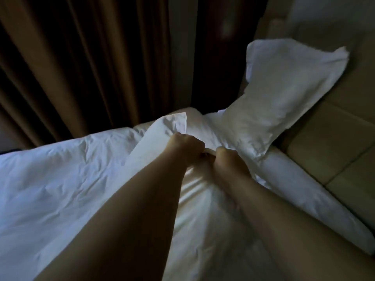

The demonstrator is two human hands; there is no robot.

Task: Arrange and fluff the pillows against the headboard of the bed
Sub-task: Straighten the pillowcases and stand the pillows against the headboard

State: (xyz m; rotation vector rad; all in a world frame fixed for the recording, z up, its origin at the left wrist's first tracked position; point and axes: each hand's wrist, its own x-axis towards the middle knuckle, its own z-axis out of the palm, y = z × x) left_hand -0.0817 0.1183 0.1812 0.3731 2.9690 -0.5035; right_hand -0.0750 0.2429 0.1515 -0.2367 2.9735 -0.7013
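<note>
One white pillow (284, 94) stands tilted against the padded beige headboard (334, 142) at the right. A second white pillow (160, 134) lies in front of me, its far corner sticking up. My left hand (186, 148) and my right hand (229, 159) are side by side, both closed in fists on the fabric of this nearer pillow at its middle. My forearms cover much of the pillow below the hands.
A rumpled white duvet (60, 179) covers the bed to the left. Brown curtains (91, 67) hang behind the bed's far side. A rolled white edge of bedding (304, 185) runs along the foot of the headboard. The room is dim.
</note>
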